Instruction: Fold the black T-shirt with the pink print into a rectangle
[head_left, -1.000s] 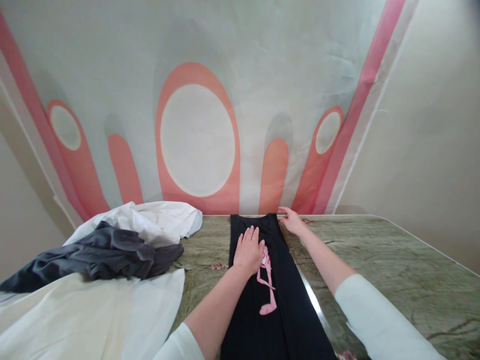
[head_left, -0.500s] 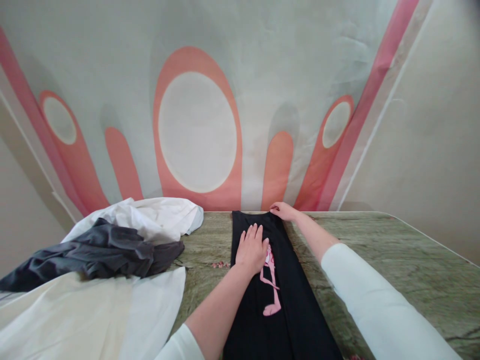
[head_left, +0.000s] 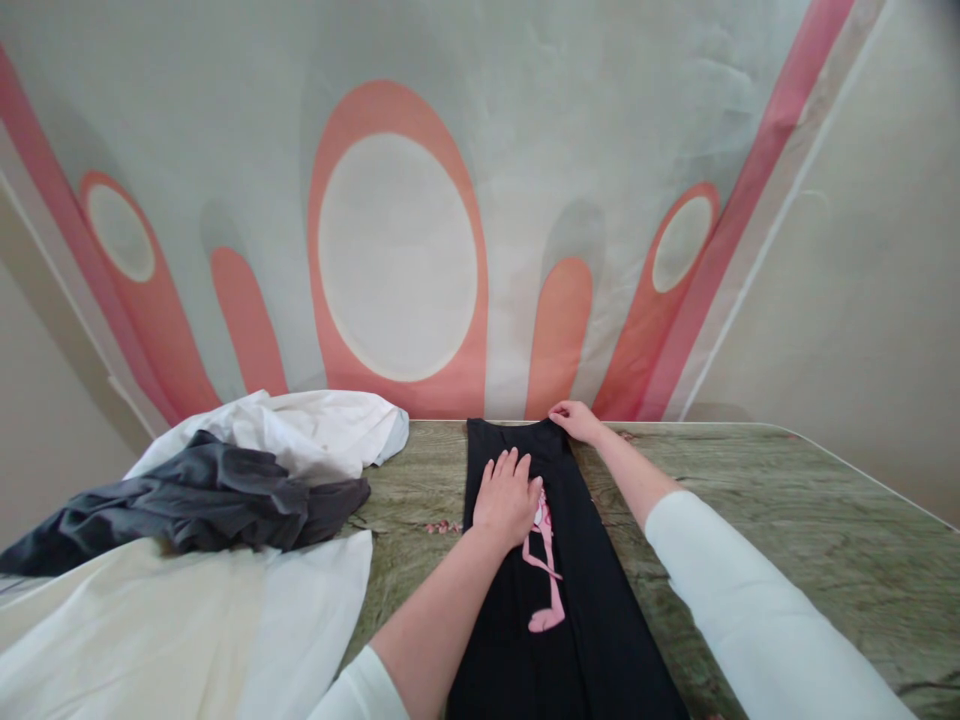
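Clothes (head_left: 225,490) heaped on L of table (head_left: 810,500). To their R, black garment (head_left: 589,600) lies lengthwise; I've L hand (head_left: 506,505) palm-down on it, fingers slightly apart. R hand (head_left: 579,421): thumb & fingertips pinch garment's far R corner, nr table's back edge.

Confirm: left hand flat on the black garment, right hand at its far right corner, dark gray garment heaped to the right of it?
One error: the dark gray garment is heaped to the left of the black garment, as the head view shows. Left hand flat on it, right hand at its far right corner: both correct.
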